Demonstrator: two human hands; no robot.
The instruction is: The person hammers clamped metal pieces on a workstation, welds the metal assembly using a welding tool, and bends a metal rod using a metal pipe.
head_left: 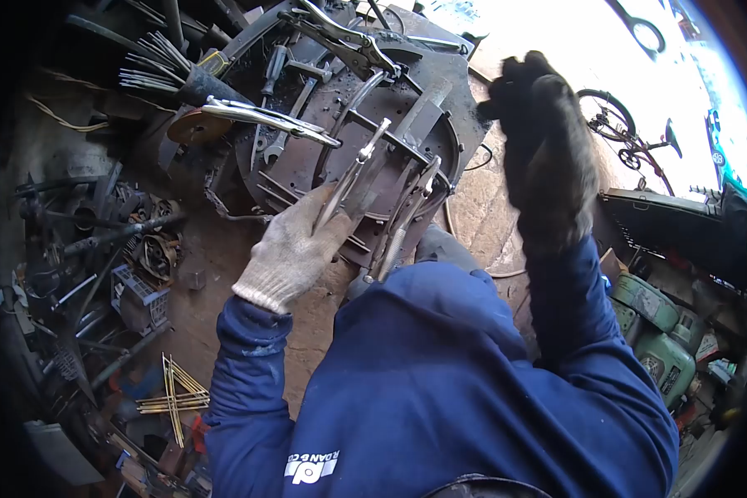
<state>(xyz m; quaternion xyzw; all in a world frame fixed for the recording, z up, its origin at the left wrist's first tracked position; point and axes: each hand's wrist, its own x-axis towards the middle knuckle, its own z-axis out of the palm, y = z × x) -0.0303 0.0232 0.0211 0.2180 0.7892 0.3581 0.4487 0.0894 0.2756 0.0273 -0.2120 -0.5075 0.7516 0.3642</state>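
My left hand (295,242), in a pale knit glove, is closed around the handles of a pair of locking pliers (356,172) pointing up over the metal worktable. A second pair of locking pliers (408,214) stands just right of it. More locking pliers (266,119) grip a curved bar on the rust-brown plate (305,172). My right hand (548,158), in a dark, dirty glove, is raised to the right of the table, apart from it. Its fingers point upward and look stretched out, with nothing visible in them.
A screwdriver (275,70) and a wrench (295,116) lie on the table's left side, near a grinding disc (199,127) and a bundle of rods (153,65). Scrap metal and a grey crate (140,299) are at left. A green machine (668,361) and bicycle (631,137) stand at right.
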